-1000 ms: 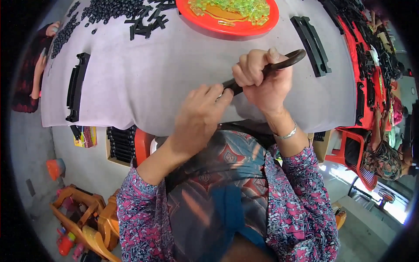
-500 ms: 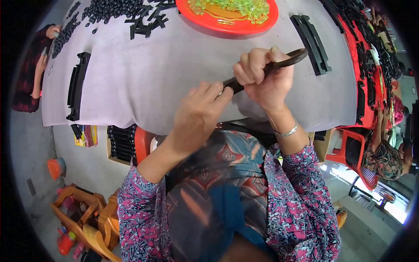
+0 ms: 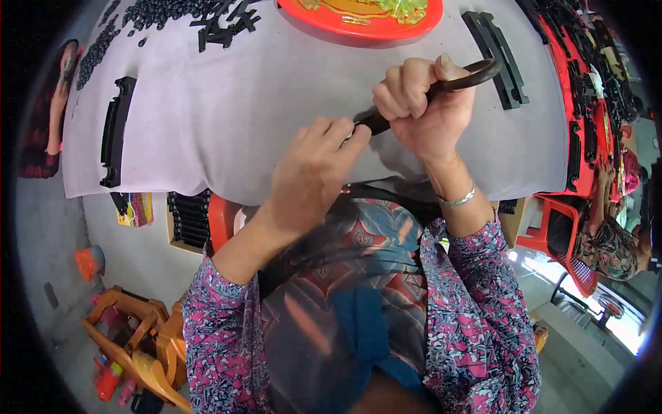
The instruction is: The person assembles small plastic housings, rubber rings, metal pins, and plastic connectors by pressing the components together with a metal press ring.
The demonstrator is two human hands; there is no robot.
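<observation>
A dark, glossy rod with a hooked end (image 3: 476,78) is held in front of my body, above the near part of the cloth-covered table. My right hand (image 3: 431,114) wraps round it just below the hook, thumb on top. Lower and to the left, my left hand (image 3: 310,162) closes on the rod's other end. Its fingers hide that end, where a small shiny bit shows. Beyond the hands, a red plate (image 3: 338,36) holds clear yellow-green pieces (image 3: 403,10). Two long black notched bars (image 3: 498,58) lie right of my right hand.
More long black bars (image 3: 118,131) lie at the table's left. Small black beads (image 3: 162,10) and short black strips (image 3: 224,31) are heaped at the far left. A red-covered table (image 3: 588,131) with black parts stands right. Another person's arm (image 3: 54,131) shows at the left edge.
Both hands keep their hold on the rod. The right hand and the hook have shifted slightly up and to the right. The table has slid a little upward in view.
</observation>
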